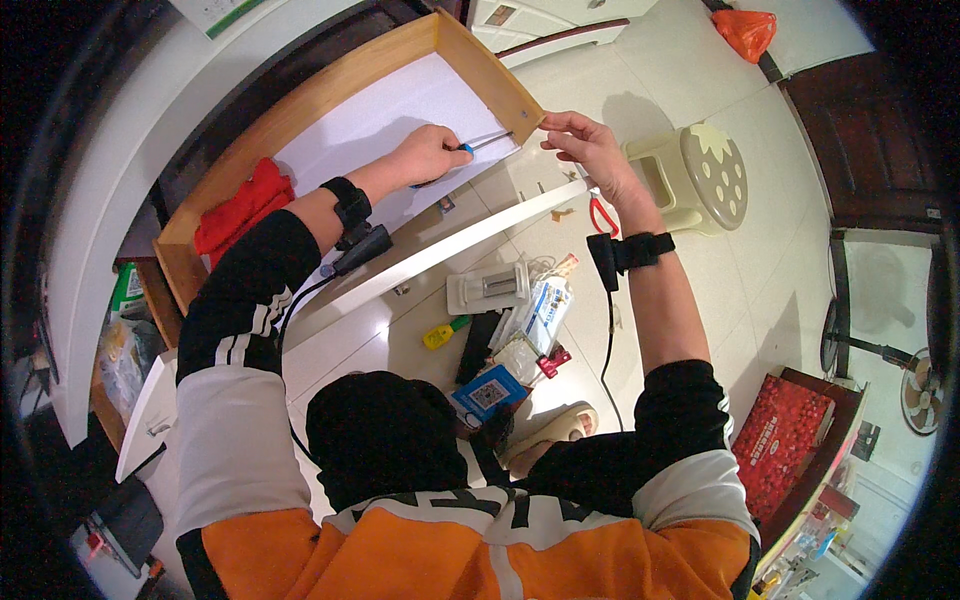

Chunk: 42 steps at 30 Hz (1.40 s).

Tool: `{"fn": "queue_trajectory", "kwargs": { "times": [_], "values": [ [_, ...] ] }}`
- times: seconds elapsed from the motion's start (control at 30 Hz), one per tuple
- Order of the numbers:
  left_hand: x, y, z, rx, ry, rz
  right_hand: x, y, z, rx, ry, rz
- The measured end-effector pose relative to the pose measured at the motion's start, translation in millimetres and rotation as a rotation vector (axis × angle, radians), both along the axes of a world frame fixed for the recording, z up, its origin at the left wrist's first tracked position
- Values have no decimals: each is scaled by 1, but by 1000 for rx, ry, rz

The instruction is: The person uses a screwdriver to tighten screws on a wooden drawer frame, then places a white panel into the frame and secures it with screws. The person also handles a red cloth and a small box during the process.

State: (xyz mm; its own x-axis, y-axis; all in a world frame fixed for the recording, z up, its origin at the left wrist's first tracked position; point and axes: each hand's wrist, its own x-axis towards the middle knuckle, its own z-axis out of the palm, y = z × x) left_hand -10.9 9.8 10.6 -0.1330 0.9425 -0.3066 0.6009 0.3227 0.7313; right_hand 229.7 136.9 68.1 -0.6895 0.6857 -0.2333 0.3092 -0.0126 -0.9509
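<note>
My left hand (430, 155) grips a screwdriver (482, 143) with a blue handle, its shaft pointing right toward the front corner of a wooden drawer (500, 85) with a white bottom. My right hand (585, 145) is raised beside that corner, fingers pinched at the drawer's side board, possibly on a small screw that is too small to see. Both wrists carry black bands with small devices and cables.
A red cloth (245, 205) lies in the drawer's left end. A long white board (440, 250) rests below it. On the tiled floor lie red scissors (602, 215), a yellow tool (440, 333), several packets (535, 320) and a white stool (700, 175). A red box (785, 440) stands right.
</note>
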Motion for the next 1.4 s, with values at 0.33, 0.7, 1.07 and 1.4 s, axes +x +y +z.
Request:
{"fn": "queue_trajectory", "kwargs": {
  "times": [0.33,0.7,1.07,1.4],
  "values": [
    [3,2,11,-286,-577,177,0,-1,0,23,9,21],
    [1,2,-7,79,54,-3,0,-1,3,19,-27,5],
    [6,5,1,18,26,58,0,-2,1,17,6,8],
    [-3,8,2,-91,-122,-18,1,3,-2,7,-33,35]
  ]
}}
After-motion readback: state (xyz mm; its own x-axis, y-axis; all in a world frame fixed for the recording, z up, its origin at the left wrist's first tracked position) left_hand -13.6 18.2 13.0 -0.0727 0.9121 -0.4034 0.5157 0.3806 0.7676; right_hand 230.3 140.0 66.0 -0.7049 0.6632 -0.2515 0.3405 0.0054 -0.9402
